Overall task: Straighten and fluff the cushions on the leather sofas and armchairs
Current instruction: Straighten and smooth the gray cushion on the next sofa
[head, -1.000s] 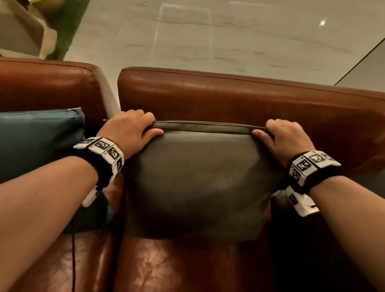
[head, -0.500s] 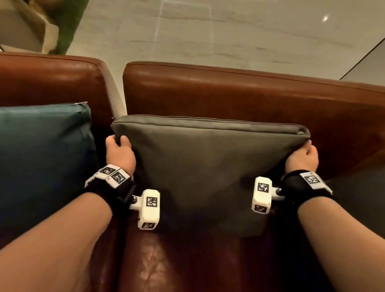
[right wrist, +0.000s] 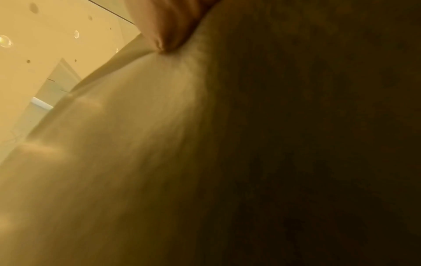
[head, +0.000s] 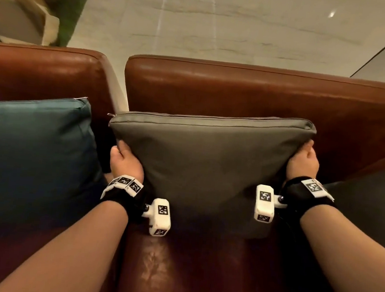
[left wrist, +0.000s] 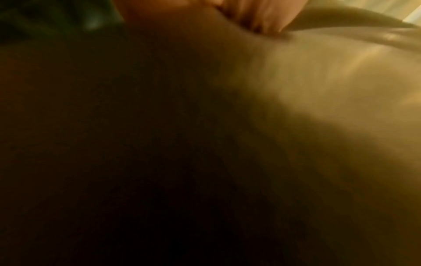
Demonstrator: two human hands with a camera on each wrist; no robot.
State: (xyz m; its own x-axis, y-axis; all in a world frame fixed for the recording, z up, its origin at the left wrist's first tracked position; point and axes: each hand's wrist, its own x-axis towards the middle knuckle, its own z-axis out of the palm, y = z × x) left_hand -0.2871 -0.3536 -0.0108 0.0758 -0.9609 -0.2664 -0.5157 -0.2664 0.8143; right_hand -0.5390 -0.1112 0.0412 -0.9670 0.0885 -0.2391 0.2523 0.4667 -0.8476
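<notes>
Head view: dim, warm indoor light. Polished floor (head: 242, 30) brightest, with a small specular glint at upper right. Glossy sheen along the top of the leather backrest (head: 249, 85) and a mottled highlight on the seat (head: 154, 265); deep shadow low on the grey cushion (head: 203, 169). Wide-angle bending curves straight edges toward the frame borders. Both wrist views: heavily blurred, amber-tinted, mostly dark and noisy; right wrist view catches bright ceiling spots (right wrist: 4, 42).

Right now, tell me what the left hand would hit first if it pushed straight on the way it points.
Likely the brown leather backrest. The left hand points up along the grey cushion's side toward it, though depth there is unclear.
</notes>
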